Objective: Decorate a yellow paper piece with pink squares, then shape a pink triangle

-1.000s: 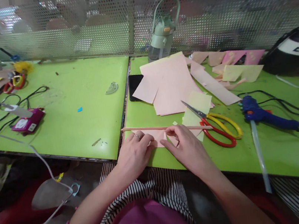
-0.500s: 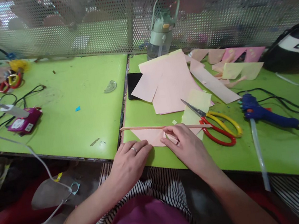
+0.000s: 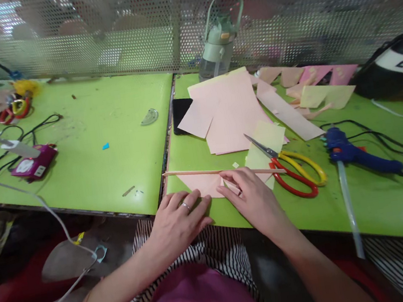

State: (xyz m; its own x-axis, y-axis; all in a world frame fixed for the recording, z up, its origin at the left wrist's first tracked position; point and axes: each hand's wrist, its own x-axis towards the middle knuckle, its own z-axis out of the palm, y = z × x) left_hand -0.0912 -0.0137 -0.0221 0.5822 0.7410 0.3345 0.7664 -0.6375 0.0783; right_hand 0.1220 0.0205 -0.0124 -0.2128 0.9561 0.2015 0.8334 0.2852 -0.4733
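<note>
A small pink paper piece (image 3: 207,186) lies at the table's front edge, a flap on its right part raised. Across its top edge runs a thin pinkish stick (image 3: 185,173). My right hand (image 3: 254,194) pinches the raised flap between thumb and fingers, and the stick passes by its fingertips. My left hand (image 3: 179,220), with a ring on one finger, rests at the paper's lower left with fingers stretched out and slightly apart. Right of my right hand, scissors (image 3: 276,155) with one red and one yellow handle lie open, blades partly over pale yellow paper (image 3: 277,134).
Pink sheets (image 3: 233,111) partly cover a black phone (image 3: 180,111). Behind stands a bottle (image 3: 218,47) before a perforated metal screen (image 3: 112,38). A blue glue gun (image 3: 361,152) with its stick past the table edge and paper scraps (image 3: 325,94) lie right. A purple adapter (image 3: 34,163) sits left.
My left hand has shifted slightly to the right and its fingers are spread a little more. My right hand stays at the pink paper, nearly still.
</note>
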